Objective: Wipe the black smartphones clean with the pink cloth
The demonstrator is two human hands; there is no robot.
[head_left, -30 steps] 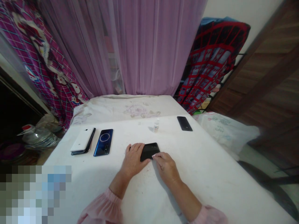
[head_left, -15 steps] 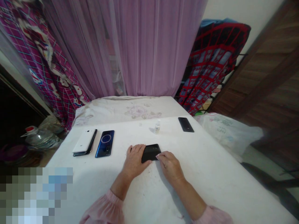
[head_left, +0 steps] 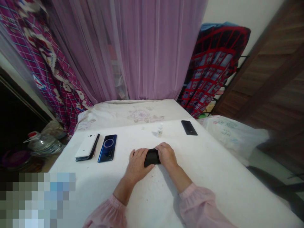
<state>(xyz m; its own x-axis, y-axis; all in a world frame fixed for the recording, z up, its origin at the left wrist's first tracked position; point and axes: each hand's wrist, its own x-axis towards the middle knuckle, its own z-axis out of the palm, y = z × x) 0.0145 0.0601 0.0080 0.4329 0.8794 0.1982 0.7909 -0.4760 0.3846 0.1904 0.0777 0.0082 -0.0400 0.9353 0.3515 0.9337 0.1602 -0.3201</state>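
Note:
A black phone [head_left: 151,157] lies sideways in front of me on the white cloth. My left hand [head_left: 137,164] grips its left end, with the fingers along the far edge and the thumb at the near edge. Over the right end is my right hand [head_left: 168,157], its fingers curled at the far right corner and covering that part of the phone. Just beyond the hands stands a small clear bottle with a white label [head_left: 160,130]. A tiny pale piece [head_left: 142,128] lies to the left of the bottle.
A blue phone with a ring on its back [head_left: 107,148] lies to the left, beside a stack topped by a white phone [head_left: 87,146]. Another dark phone [head_left: 189,127] is near the table's right edge. Purple curtains [head_left: 154,50] hang behind the table [head_left: 201,177].
My right hand has moved from the phone's near right corner up over its right end, to the far edge. The left hand keeps its hold. The view has shifted slightly.

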